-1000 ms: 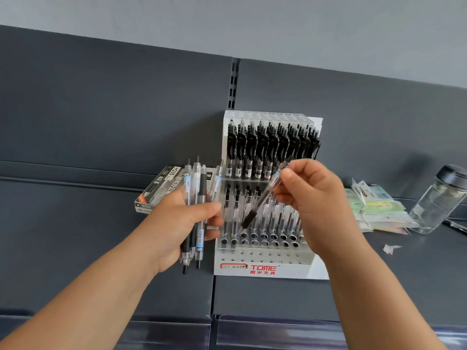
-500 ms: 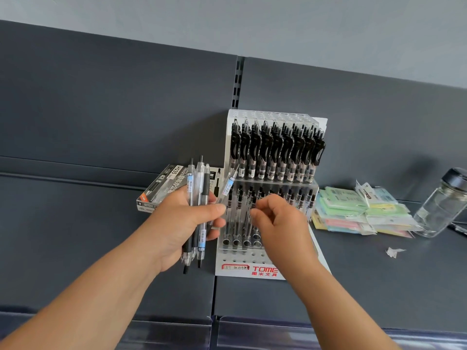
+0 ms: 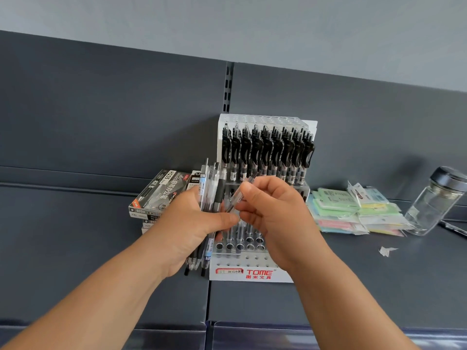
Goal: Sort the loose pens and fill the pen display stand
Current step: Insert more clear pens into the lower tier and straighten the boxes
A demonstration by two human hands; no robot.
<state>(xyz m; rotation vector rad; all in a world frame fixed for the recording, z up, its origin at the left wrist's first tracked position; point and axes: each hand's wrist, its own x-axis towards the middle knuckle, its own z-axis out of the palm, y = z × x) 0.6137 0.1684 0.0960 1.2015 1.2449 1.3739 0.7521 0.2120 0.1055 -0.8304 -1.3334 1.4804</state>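
Next pen coming up
Left hand grips the loose pens; right hand pinches one clear pen in front of the pen display stand. Next, I'd guess: tip down into an empty front hole.

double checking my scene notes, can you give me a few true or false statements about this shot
1. The left hand grips a bundle of clear and black plastic pens. True.
2. The white perforated plastic display stand has no pens in its upper row. False: black-clipped pens fill it.
3. The right hand pinches a single clear plastic pen. True.
4. The clear glass jar with a dark lid stands left of the stand. False: it stands to its right.
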